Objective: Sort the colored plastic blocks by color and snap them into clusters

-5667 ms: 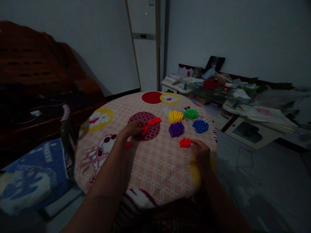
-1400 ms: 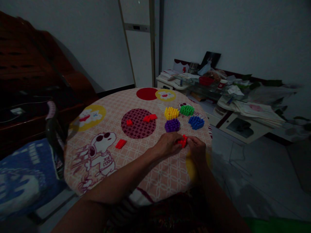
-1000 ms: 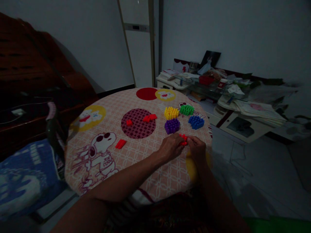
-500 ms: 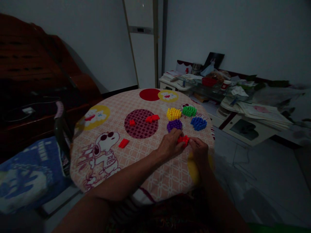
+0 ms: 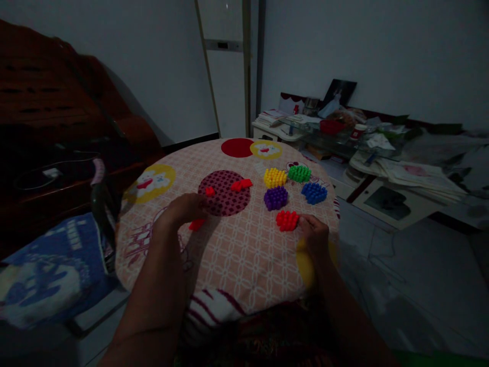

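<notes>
My right hand (image 5: 315,230) pinches the right edge of a red cluster of knobbly plastic pieces (image 5: 287,220) on the table. My left hand (image 5: 187,206) hovers at the left, fingers apart and partly in shadow, just above a red piece (image 5: 196,224) that it partly covers. A small red piece (image 5: 210,191) lies just beyond its fingertips. Farther right, more red pieces (image 5: 241,184) rest on the dark printed circle. Behind the red cluster sit a purple cluster (image 5: 275,198), a yellow cluster (image 5: 274,178), a green cluster (image 5: 299,174) and a blue cluster (image 5: 314,193).
A patterned cloth covers the round table (image 5: 237,260). To the left stand a chair with a blue cloth (image 5: 76,255) and a wooden bench (image 5: 57,102). A low cabinet (image 5: 389,201) with papers, a red bowl (image 5: 330,126) and a cup stands at the right.
My left hand has left the red cluster and moved left across the table to the loose red pieces. My right hand has stayed at the red cluster.
</notes>
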Action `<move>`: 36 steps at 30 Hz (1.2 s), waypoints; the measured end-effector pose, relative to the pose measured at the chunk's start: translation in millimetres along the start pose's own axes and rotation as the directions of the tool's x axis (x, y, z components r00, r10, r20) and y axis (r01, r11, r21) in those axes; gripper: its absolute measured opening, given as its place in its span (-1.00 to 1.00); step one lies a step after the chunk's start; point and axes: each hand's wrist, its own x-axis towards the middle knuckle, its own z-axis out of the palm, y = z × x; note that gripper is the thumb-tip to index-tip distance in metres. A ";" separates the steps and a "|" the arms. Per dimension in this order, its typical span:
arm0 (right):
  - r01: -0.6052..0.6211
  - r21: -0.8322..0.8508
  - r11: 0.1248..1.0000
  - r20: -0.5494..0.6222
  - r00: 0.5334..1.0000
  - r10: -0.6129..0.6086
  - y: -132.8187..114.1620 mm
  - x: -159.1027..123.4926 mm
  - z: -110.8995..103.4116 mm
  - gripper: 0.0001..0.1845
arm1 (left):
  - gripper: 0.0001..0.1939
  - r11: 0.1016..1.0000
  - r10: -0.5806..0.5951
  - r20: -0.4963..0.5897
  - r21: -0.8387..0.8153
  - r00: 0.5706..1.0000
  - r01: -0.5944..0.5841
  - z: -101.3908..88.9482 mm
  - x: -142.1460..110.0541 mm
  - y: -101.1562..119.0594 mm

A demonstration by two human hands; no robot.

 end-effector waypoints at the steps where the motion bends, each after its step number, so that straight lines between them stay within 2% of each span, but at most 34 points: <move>1: -0.001 0.003 1.000 0.000 1.000 0.001 0.8 -0.2 0.1 -0.75 | -0.63 1.000 0.007 0.029 -0.008 1.000 -0.007 3.6 -1.2 -6.3; 4: -0.001 0.015 1.000 0.004 1.000 0.001 3.7 -0.5 0.4 -0.75 | -0.59 0.998 0.032 0.052 -0.050 0.998 -0.030 11.4 -2.8 -18.0; 8: 0.009 0.018 1.000 0.008 1.000 -0.009 6.3 -0.4 0.5 -0.74 | -0.70 0.995 0.015 0.050 -0.102 0.999 -0.010 14.8 -1.9 -23.6; 14: 0.001 0.017 1.000 0.000 1.000 -0.001 3.7 0.0 0.5 -0.73 | -0.72 0.972 0.136 0.055 -0.200 0.989 -0.122 13.8 1.6 -13.0; 17: 0.005 -0.001 1.000 -0.001 1.000 -0.005 1.8 -0.2 0.4 -0.74 | -0.80 0.911 0.267 -0.010 -0.324 0.964 -0.256 13.3 2.8 8.2; 19: 0.005 0.001 1.000 0.002 1.000 -0.005 1.6 -0.5 0.4 -0.75 | -0.81 0.810 0.366 -0.088 -0.460 0.926 -0.364 15.1 3.2 30.3; 21: 0.010 0.014 1.000 0.010 1.000 -0.010 2.1 -0.9 0.5 -0.75 | -0.76 0.671 0.453 -0.162 -0.586 0.877 -0.455 19.1 3.1 56.7; 24: 0.015 0.028 0.999 0.010 1.000 -0.016 3.3 -1.3 0.6 -0.76 | -0.71 0.459 0.599 -0.239 -0.680 0.765 -0.572 27.6 1.6 95.6; 25: 0.016 0.028 0.999 0.010 1.000 -0.016 3.7 -1.3 0.6 -0.76 | -0.71 0.400 0.634 -0.260 -0.696 0.728 -0.596 30.7 0.9 106.6; 27: 0.020 0.025 0.999 0.011 1.000 -0.021 4.2 -1.2 0.7 -0.76 | -0.70 0.306 0.670 -0.288 -0.732 0.684 -0.608 36.7 -0.7 124.5; 29: 0.026 0.028 0.999 0.011 1.000 -0.026 4.3 -0.9 0.9 -0.75 | -0.67 0.248 0.666 -0.304 -0.771 0.681 -0.586 41.9 -2.0 137.7; 31: 0.028 0.035 0.999 0.007 1.000 -0.028 4.1 -0.5 1.1 -0.73 | -0.66 0.220 0.628 -0.334 -0.790 0.703 -0.572 45.8 -2.9 148.5; 33: 0.025 0.039 0.999 -0.001 1.000 -0.025 3.6 -0.1 1.2 -0.72 | -0.69 0.219 0.570 -0.390 -0.776 0.723 -0.591 48.3 -4.0 159.1; 36: 0.022 0.026 0.999 -0.010 1.000 -0.022 2.9 0.2 0.7 -0.71 | -0.73 0.253 0.520 -0.460 -0.722 0.720 -0.644 50.7 -7.8 175.5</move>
